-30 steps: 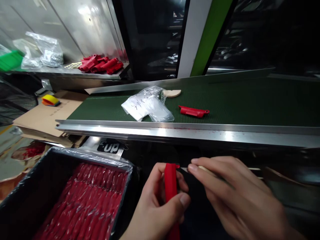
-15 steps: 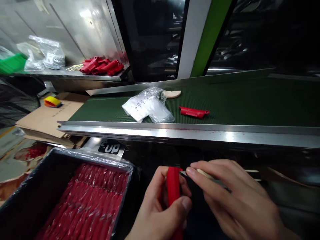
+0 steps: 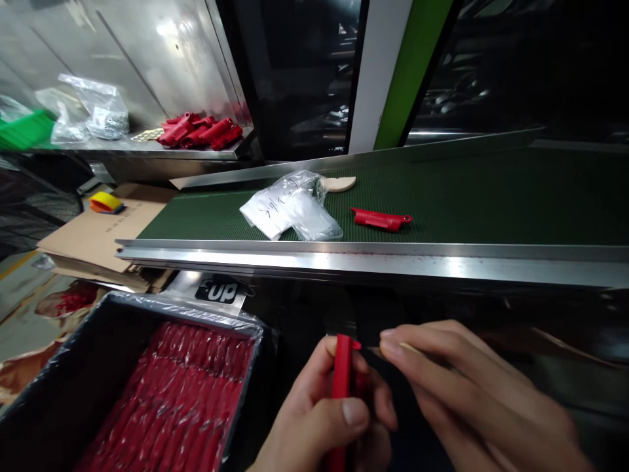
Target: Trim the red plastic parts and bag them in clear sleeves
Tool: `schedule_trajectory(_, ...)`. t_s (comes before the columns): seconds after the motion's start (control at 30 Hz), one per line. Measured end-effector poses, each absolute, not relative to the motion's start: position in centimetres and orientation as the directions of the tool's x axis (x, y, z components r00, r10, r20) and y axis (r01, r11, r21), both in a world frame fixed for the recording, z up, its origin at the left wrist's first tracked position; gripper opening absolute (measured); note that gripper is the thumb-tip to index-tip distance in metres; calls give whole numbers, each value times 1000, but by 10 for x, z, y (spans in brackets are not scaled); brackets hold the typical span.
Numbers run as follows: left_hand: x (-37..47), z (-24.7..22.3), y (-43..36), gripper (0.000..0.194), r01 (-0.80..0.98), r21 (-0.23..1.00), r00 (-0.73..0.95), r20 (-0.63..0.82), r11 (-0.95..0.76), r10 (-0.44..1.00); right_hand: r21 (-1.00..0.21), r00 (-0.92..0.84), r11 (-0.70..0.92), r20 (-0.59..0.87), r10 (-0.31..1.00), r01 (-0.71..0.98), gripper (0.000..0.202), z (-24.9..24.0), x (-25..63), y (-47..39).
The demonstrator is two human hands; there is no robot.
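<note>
**Two hands working a red plastic piece below a conveyor**

The left hand [image 3: 319, 419] is clamped around a red plastic piece [image 3: 340, 387], thumb across its front, its long axis upright and pointing away from the wrist. The right hand [image 3: 472, 400] sits just to the right, fingers pinched together on what may be a thin pale tool [image 3: 410, 349], its tip touching the piece's top end; the grip is partly hidden. Left of the hands is a black bin [image 3: 59, 373] of red parts. Beyond lies the green conveyor belt [image 3: 491, 203] with another red piece [image 3: 381, 219]
</note>
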State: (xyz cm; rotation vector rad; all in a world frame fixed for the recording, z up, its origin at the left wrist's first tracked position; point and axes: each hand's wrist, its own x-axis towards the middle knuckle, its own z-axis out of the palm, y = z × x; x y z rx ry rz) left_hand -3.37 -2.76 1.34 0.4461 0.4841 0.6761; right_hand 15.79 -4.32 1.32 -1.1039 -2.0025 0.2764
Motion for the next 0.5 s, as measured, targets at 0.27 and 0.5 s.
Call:
schedule_trajectory(0.27,-32,17,-29,32,-484,495,690,-291,721,663,-459,-340,645,583,738,611,38,14,155,-41)
schedule_trajectory(0.5,-31,8,-37,29,-478,519,696,-269,709,665,-403,-351,620,564,747,673,42,6,160,-40)
